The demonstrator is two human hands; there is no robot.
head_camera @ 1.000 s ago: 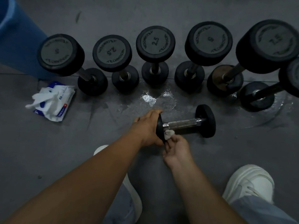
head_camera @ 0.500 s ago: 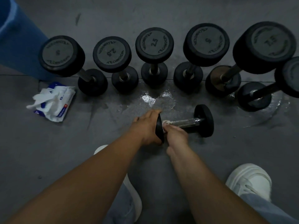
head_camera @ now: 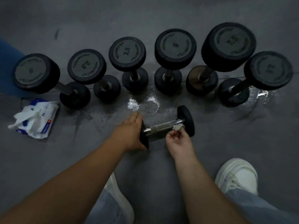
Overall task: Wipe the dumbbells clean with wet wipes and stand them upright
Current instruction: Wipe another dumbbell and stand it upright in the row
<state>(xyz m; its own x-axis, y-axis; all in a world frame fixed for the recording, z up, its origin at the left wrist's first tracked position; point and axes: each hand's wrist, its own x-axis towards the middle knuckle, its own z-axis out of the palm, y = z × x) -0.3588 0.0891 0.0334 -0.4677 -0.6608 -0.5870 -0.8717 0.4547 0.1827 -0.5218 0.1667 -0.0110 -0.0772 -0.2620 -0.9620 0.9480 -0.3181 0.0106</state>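
A small black dumbbell (head_camera: 161, 127) with a chrome handle lies on its side on the grey floor in front of me. My left hand (head_camera: 131, 133) grips its near-left head and steadies it. My right hand (head_camera: 177, 140) pinches a small white wet wipe (head_camera: 177, 127) against the right end of the handle, close to the far head. Several black dumbbells stand upright in a row behind it, among them one marked 2.5 (head_camera: 127, 54) in the middle.
An open pack of wet wipes (head_camera: 34, 119) with white sheets pulled out lies on the floor at the left. A wet patch (head_camera: 142, 103) shines on the floor behind the lying dumbbell. My white shoes (head_camera: 237, 175) flank the space below. Something blue (head_camera: 6, 50) stands at the far left.
My right hand has slid the wipe along the handle from the left end by my left hand to the right end. My left hand keeps its hold on the left head.
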